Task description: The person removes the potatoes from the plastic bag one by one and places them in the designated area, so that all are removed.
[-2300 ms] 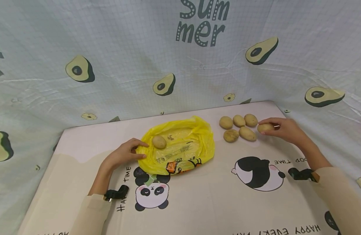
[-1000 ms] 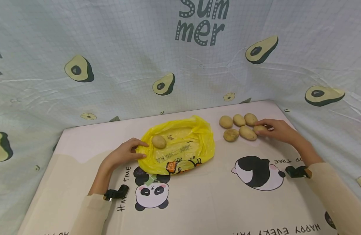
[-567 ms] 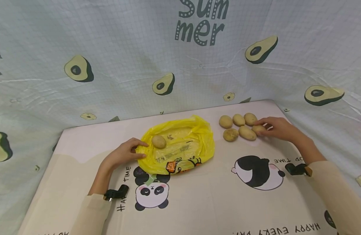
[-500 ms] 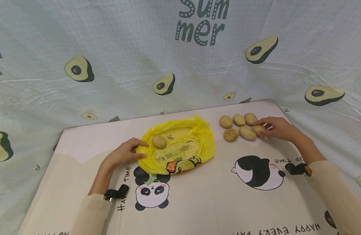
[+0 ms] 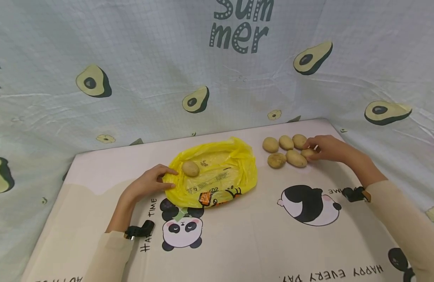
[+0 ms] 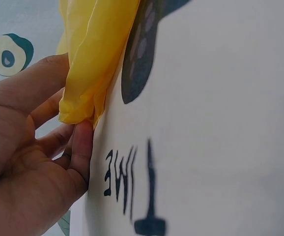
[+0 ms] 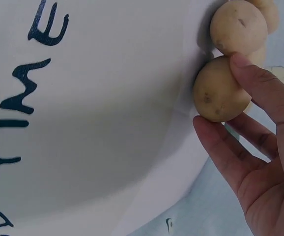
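Note:
A yellow plastic bag (image 5: 247, 172) lies spread with its mouth up, and one potato (image 5: 190, 168) rests inside near its left end. My left hand (image 5: 149, 181) pinches the bag's left edge; the left wrist view has the bunched yellow film (image 6: 90, 64) between thumb and fingers. At the back right, my right hand (image 5: 331, 149) holds a potato (image 7: 219, 91) between thumb and fingertips. That potato sits at the right end of a cluster, close against an oblong potato (image 5: 296, 158). Other potatoes (image 5: 271, 145) lie beside it in two short rows.
The table bears a pale cloth (image 5: 238, 235) printed with pandas and lettering. Behind it hangs a curtain (image 5: 149, 78) with avocado prints, close to the table's back edge. Black wrist cameras (image 5: 140, 229) are strapped to both forearms.
My right hand has moved left with its potato, bringing it up against the cluster, then shifted slightly farther back. The left hand and the bag have stayed in place.

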A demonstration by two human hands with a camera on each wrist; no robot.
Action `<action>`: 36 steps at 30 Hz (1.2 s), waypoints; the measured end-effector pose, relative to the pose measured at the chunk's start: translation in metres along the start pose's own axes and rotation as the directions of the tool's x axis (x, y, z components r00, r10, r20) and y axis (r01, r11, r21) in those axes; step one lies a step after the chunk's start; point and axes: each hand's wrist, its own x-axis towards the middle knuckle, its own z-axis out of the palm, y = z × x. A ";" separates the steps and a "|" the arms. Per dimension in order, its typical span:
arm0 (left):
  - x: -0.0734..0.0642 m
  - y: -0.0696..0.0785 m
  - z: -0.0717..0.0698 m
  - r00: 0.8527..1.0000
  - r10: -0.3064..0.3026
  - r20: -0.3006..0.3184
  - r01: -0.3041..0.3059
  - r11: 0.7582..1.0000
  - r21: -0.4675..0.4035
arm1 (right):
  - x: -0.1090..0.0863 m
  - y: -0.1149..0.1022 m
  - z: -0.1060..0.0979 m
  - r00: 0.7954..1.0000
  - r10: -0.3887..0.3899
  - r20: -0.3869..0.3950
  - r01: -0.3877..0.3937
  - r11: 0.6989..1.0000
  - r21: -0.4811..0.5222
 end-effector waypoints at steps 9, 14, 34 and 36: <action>0.001 -0.002 0.001 1.000 0.004 0.002 -0.004 1.000 -0.001 | 0.001 -0.003 -0.005 0.999 -0.008 0.047 0.008 1.000 -0.004; 0.002 -0.002 0.002 1.000 0.001 -0.001 -0.001 1.000 0.011 | -0.002 -0.010 -0.011 0.997 -0.018 0.069 0.020 0.999 -0.039; 0.001 -0.001 0.001 1.000 0.000 -0.002 0.000 1.000 0.000 | 0.022 -0.103 -0.018 0.993 -0.088 0.081 0.091 0.995 -0.035; 0.001 0.000 0.000 1.000 -0.002 -0.003 0.002 1.000 0.002 | 0.025 -0.112 -0.017 0.992 -0.090 0.083 0.092 0.995 -0.023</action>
